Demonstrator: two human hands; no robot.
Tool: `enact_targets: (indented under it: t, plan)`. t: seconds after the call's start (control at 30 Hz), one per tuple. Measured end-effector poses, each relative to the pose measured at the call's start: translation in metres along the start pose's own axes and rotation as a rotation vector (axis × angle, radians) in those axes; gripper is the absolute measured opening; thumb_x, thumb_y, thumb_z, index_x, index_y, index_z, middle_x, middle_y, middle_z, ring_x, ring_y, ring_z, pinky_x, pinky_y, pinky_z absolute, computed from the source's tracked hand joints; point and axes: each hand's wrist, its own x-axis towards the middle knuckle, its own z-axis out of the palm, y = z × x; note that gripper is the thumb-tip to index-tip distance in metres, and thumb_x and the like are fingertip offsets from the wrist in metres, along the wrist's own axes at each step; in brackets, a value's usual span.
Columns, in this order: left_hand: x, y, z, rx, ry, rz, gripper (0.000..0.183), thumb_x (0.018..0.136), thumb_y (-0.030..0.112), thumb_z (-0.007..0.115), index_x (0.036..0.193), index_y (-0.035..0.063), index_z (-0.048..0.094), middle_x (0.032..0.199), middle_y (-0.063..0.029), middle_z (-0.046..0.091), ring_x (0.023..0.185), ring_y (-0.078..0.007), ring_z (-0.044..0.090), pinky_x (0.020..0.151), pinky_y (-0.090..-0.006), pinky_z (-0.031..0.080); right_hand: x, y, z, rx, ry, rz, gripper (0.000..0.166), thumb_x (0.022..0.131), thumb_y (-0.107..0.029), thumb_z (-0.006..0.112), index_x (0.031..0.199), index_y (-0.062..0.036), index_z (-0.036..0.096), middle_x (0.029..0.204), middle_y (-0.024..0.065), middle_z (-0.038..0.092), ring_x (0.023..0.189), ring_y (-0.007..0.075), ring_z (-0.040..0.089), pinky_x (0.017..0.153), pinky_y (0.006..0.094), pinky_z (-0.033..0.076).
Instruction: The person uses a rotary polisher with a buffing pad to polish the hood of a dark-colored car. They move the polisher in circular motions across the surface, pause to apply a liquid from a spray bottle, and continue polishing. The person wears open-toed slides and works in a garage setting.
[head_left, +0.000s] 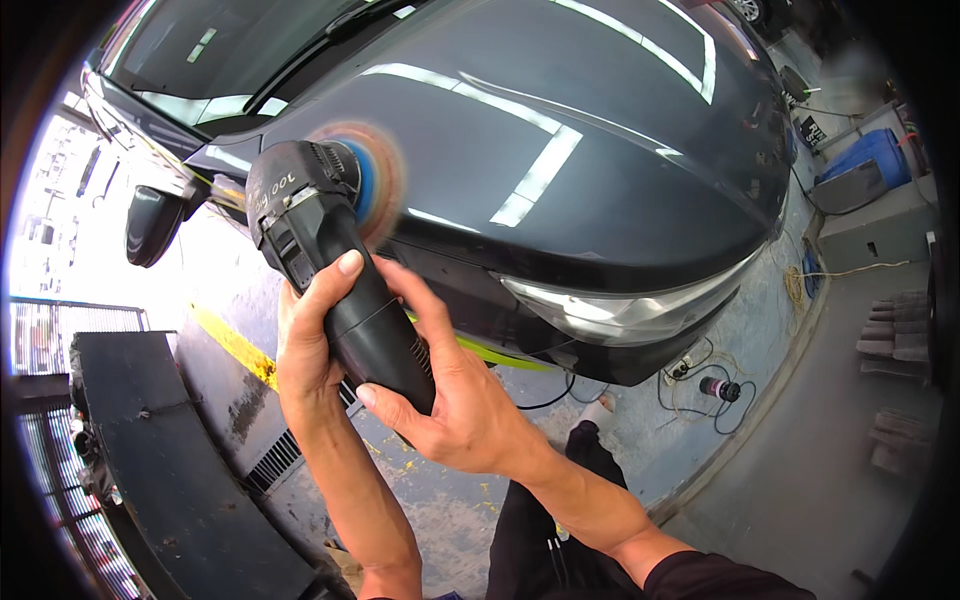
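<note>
A black electric car polisher (300, 202) is held in both hands, its round pad (382, 180) with a blue backing on the edge of the dark grey car hood (465, 165), near the windshield corner. The pad's rim looks blurred. My left hand (315, 330) grips the polisher's body from the left, thumb on top. Around the rear of the handle, my right hand (465, 405) is closed, its thumb underneath and index finger stretched along the side. The headlight (637, 304) shows to the right of the hands.
The side mirror (154, 225) juts out at left. A dark metal bench (150, 420) stands at lower left, near a floor drain grate (276, 459). Cables and a small bottle (720, 388) lie on the floor at right. Beyond are a blue container (870, 161) and a grey ledge (874, 240).
</note>
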Motion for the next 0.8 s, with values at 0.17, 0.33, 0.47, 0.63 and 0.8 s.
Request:
enact_targets:
  t: [0.17,0.33,0.47,0.63,0.8]
  plan:
    - [-0.011,-0.01,0.032,0.372,0.217,0.129,0.057,0.095,0.039,0.081,0.126,-0.006,0.063,0.117,-0.0216,0.07,0.107,-0.0234,0.069,0.095,-0.0368,0.056,-0.02,-0.009,-0.026,0.038,0.094,0.042,0.086,0.101,-0.023,0.073,0.172,-0.0091,0.027,0.153,0.0287,0.056,0.129,0.0382,0.065,0.108,0.0429,0.052]
    - [0.027,0.027,0.064,0.606,0.383,0.891,0.055,0.109,0.041,0.065,0.142,-0.0027,0.059,0.141,-0.021,0.057,0.134,-0.0242,0.049,0.113,-0.0402,0.04,-0.032,-0.021,-0.044,0.142,0.15,0.072,0.087,0.102,-0.026,0.071,0.173,-0.011,0.024,0.149,0.0304,0.059,0.129,0.0417,0.067,0.106,0.045,0.054]
    - [0.081,0.067,0.091,0.886,-0.225,0.594,0.031,0.106,0.026,0.065,0.11,-0.0009,0.079,0.108,-0.011,0.077,0.1,-0.0155,0.067,0.098,-0.0284,0.049,-0.038,-0.028,-0.058,0.115,0.164,0.069,0.087,0.102,-0.026,0.072,0.173,-0.0109,0.025,0.148,0.0306,0.059,0.127,0.0412,0.068,0.105,0.0446,0.053]
    - [0.087,0.061,0.096,0.818,-0.318,0.463,0.027,0.101,0.019,0.062,0.099,-0.0039,0.076,0.103,-0.0105,0.077,0.098,-0.0163,0.069,0.098,-0.0307,0.051,-0.05,-0.031,-0.083,0.202,0.139,0.117,0.088,0.098,-0.024,0.075,0.171,-0.0072,0.028,0.147,0.0304,0.061,0.124,0.0396,0.069,0.105,0.0433,0.054]
    - [0.075,0.048,0.115,0.803,-0.282,0.457,0.024,0.098,0.016,0.063,0.095,-0.0048,0.074,0.103,-0.0131,0.077,0.099,-0.0183,0.069,0.099,-0.0319,0.051,-0.067,-0.028,-0.1,0.25,0.158,0.103,0.088,0.096,-0.016,0.077,0.169,-0.0008,0.031,0.146,0.0238,0.062,0.121,0.0259,0.067,0.104,0.0355,0.052]
